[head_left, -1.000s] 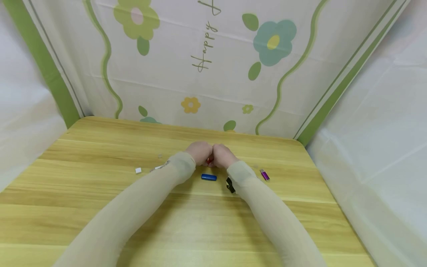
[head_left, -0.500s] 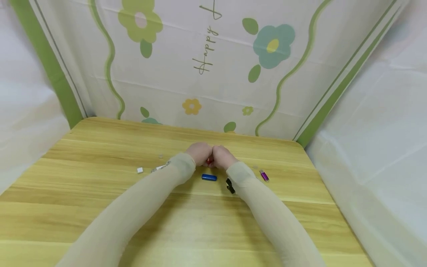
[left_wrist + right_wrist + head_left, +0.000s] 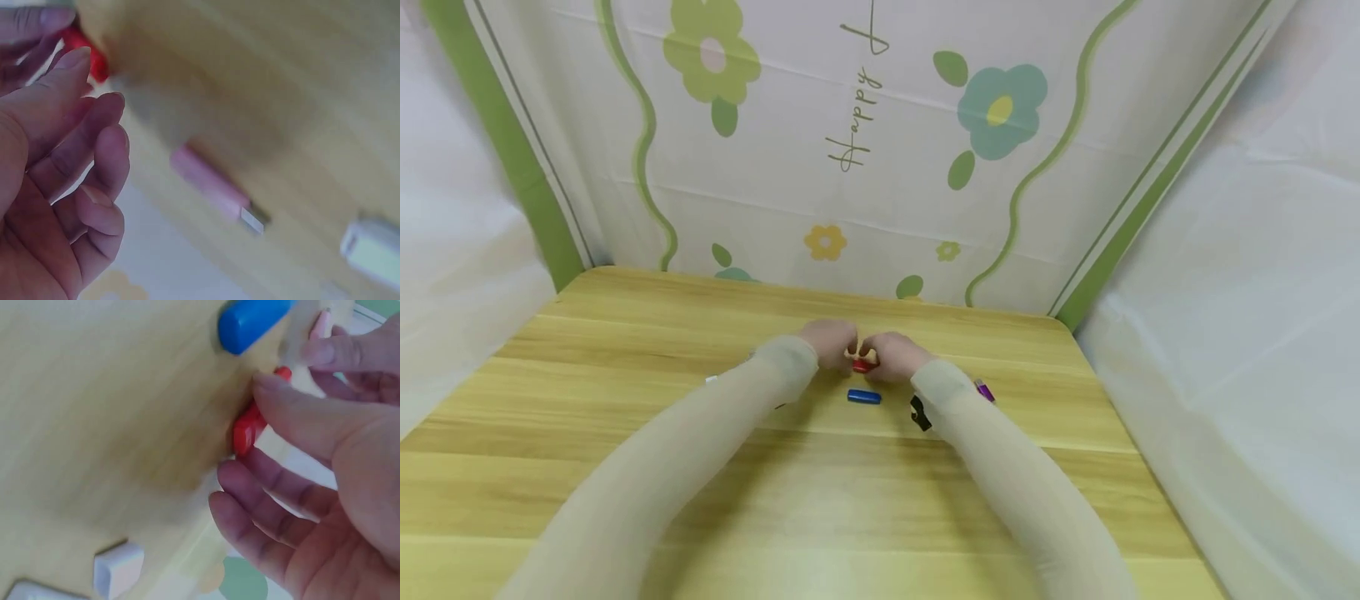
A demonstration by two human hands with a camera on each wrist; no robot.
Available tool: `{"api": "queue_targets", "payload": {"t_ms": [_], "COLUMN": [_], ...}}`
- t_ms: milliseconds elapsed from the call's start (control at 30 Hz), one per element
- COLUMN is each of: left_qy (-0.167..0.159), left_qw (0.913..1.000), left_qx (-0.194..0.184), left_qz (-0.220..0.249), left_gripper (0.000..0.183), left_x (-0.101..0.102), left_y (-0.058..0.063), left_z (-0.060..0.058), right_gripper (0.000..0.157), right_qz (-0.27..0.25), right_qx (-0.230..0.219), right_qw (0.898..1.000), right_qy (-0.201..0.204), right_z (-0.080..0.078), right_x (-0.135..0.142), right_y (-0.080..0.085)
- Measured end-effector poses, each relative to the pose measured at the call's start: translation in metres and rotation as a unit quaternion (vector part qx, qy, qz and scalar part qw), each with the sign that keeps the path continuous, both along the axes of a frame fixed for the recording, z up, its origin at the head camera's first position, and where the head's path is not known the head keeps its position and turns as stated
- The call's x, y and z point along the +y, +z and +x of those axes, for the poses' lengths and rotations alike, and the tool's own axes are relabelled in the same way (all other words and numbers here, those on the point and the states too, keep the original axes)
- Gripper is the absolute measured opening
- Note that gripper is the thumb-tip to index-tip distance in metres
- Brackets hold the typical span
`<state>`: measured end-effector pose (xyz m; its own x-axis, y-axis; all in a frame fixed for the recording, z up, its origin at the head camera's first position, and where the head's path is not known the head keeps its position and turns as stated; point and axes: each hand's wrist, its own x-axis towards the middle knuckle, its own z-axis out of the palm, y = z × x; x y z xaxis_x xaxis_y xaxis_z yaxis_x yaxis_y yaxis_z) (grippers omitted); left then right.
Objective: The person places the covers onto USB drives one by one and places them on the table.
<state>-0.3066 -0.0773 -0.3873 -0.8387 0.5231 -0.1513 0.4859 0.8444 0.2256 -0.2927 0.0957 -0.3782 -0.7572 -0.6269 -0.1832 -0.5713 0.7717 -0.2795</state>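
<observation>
A small red USB stick point(image 3: 249, 428), no plug visible, lies between the thumb and fingers of my right hand point(image 3: 325, 481), which pinches it. The red stick point(image 3: 862, 366) shows between both hands in the head view. My left hand point(image 3: 832, 343) is just left of it, apart from the right hand point(image 3: 898, 357). In the left wrist view my left hand point(image 3: 62, 156) has loosely bent fingers, with nothing visible in its grasp. A pink USB stick point(image 3: 209, 181), metal plug exposed, lies on the table beyond it. The blue USB stick point(image 3: 864, 397) lies nearer me, below the hands.
A black object point(image 3: 920, 413) lies beside my right sleeve, with a purple USB stick point(image 3: 985, 391) partly behind it. A blurred white stick point(image 3: 375, 250) appears in the left wrist view. A small white cap point(image 3: 117, 572) stands in the right wrist view. Fabric point(image 3: 760, 192) hangs behind the table.
The hands were together around the red stick. My left hand has moved left, opening a gap, while the red stick stays with my right hand. The head view has shifted slightly.
</observation>
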Motion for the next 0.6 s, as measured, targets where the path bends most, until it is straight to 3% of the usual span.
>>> {"api": "queue_targets", "payload": {"t_ms": [300,600], "left_qy": [0.030,0.041], "left_qw": [0.9992,0.9990], "left_qx": [-0.024,-0.018], "left_qz": [0.015,0.001], "left_gripper": [0.028,0.027], "left_x": [-0.050,-0.088], "left_y": [0.011,0.030], "left_z": [-0.012,0.012], "right_gripper": [0.029,0.026], "right_qz": [0.019,0.017], "right_qx": [0.020,0.049], "right_qw": [0.999,0.999], "right_qy": [-0.022,0.006], "right_z": [0.001,0.003], "right_x": [-0.002,-0.018], "right_y": [0.010,0.011]}}
